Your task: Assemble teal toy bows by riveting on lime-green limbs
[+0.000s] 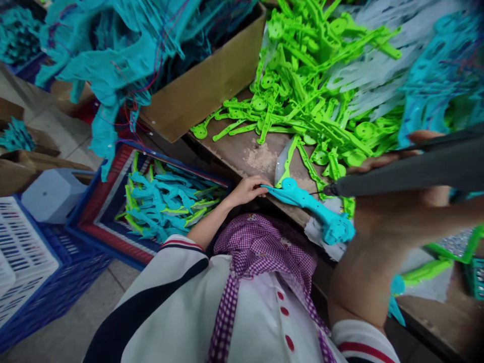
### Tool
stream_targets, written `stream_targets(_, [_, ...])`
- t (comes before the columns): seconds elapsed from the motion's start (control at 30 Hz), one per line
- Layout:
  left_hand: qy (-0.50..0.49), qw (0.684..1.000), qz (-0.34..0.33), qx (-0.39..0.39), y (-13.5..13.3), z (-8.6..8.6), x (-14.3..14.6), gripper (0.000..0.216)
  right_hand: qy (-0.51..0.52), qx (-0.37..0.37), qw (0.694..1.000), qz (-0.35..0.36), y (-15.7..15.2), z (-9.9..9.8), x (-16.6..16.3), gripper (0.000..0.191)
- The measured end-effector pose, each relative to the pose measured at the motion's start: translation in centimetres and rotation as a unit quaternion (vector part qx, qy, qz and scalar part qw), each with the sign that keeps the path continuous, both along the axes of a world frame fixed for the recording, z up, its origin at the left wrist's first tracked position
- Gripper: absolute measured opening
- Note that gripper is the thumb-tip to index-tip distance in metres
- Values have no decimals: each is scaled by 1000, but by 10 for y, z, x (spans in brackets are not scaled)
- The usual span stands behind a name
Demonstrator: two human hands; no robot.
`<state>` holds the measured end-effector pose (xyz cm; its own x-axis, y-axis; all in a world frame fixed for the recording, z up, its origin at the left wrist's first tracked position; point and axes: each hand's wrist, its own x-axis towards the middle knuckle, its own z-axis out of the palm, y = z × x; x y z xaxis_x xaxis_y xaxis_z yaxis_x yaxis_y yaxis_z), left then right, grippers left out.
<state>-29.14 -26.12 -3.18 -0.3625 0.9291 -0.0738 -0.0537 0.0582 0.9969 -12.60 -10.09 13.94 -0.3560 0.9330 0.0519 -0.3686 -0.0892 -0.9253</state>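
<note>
My left hand (pixel 249 190) pinches the thin left end of a turquoise plastic part (pixel 308 201) at the table edge. That long part has a round boss near its left end and a lumpy right end. My right hand (pixel 395 207) is wrapped around a dark powered screwdriver (pixel 397 171), whose thin bit points left and meets the turquoise part around its middle. Part of the right hand is hidden behind the tool. A lime-green piece with a pale blade (pixel 285 164) lies just behind the turquoise part.
A heap of lime-green parts (pixel 302 91) covers the table's back, beside grey pieces (pixel 378 75) and turquoise parts (pixel 434 75). A cardboard box (pixel 212 75) overflows with turquoise pieces. Lower left stands a lined crate (pixel 98 201) of turquoise-green parts. A green tray (pixel 467 247) holds small metal bits.
</note>
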Motion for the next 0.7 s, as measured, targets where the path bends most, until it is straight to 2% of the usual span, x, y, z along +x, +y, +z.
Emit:
stream_targets(0.1, [-7,1000,22,0,0,-4,3,42,-37,118,991,58,-20,-25,-25,49])
stream_targets(0.2, [-8,1000,23,10,1,-6,4,44,-47,162,983,76,-36,-53,-44,33])
stream_targets(0.3, [5,999,22,29,1,-6,4,43,-6,164,986,42,-46,-74,-59,39])
stream_targets(0.43, [2,999,24,46,1,-7,5,42,1,146,988,42,-49,-87,-71,49])
stream_targets(0.6, [17,999,22,47,1,-13,5,42,34,151,986,56,-48,-98,-70,37])
stream_targets(0.7, [21,998,19,53,2,-19,6,48,17,171,983,64,-47,-108,-66,35])
